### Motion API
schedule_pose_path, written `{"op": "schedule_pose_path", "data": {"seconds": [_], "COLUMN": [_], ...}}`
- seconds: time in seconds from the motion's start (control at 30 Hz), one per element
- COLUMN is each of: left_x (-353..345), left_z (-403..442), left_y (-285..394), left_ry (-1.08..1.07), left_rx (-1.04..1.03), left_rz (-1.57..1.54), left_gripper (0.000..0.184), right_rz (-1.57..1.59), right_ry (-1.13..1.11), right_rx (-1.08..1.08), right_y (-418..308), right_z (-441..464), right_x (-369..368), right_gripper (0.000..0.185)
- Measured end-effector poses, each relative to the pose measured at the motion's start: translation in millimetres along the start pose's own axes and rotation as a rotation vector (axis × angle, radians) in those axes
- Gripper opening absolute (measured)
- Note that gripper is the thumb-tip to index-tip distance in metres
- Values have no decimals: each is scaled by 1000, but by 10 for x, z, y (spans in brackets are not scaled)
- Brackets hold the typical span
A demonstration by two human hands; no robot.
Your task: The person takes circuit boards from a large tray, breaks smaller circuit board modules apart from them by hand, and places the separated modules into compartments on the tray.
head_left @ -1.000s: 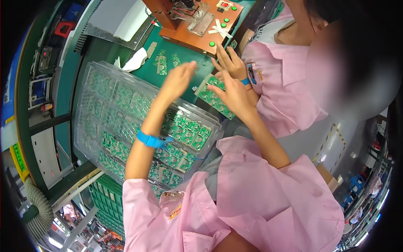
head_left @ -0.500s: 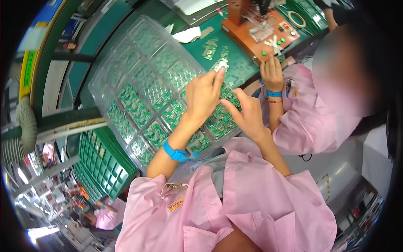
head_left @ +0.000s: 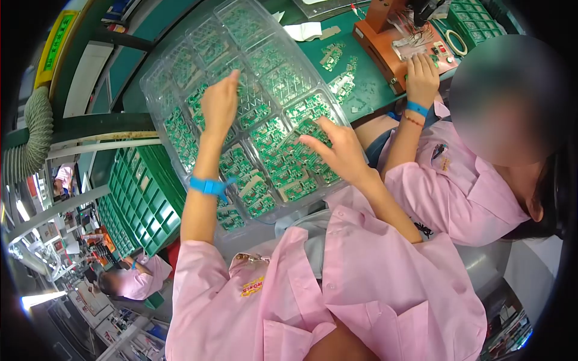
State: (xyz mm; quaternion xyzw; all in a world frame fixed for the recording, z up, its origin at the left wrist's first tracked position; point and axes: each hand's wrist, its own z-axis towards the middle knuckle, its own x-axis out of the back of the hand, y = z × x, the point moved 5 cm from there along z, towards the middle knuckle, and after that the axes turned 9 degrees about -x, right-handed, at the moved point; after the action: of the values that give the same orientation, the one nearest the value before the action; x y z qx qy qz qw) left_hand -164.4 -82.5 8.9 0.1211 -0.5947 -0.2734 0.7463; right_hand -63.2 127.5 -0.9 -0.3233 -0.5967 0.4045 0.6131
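Observation:
A clear plastic tray (head_left: 256, 133) with several compartments of small green circuit boards (head_left: 265, 135) lies in front of me. My left hand (head_left: 220, 105) is over its middle-left compartments, fingers drawn together; whatever they may hold is hidden. Near the tray's right side, my right hand (head_left: 344, 150) has thumb and index finger at the edge of a tilted green circuit board (head_left: 308, 129), which it appears to grip. More boards lie beneath it in the near right compartment. A blue wrist strap (head_left: 208, 186) circles my left wrist.
At right, a co-worker in a pink shirt (head_left: 415, 174) has a hand (head_left: 422, 75) by an orange-brown machine (head_left: 385, 54). Loose board pieces (head_left: 342, 84) and white paper (head_left: 303, 31) lie on the green table (head_left: 367, 99). Green crates (head_left: 147, 198) stand at lower left.
My left hand has moved left, from beside my right hand to over the tray's middle-left. My right hand stays near the tray's right side. The co-worker's hand has moved closer to the machine.

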Motion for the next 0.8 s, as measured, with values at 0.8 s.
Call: {"op": "schedule_pose_path", "data": {"seconds": [0.8], "left_x": [105], "left_z": [-194], "left_y": [304], "left_ry": [104], "left_rx": [-316], "left_rz": [-252], "left_gripper": [16], "right_rz": [-12], "right_ry": [28], "right_rx": [-198], "right_y": [-35], "right_z": [251], "right_x": [-347], "right_gripper": [28]}}
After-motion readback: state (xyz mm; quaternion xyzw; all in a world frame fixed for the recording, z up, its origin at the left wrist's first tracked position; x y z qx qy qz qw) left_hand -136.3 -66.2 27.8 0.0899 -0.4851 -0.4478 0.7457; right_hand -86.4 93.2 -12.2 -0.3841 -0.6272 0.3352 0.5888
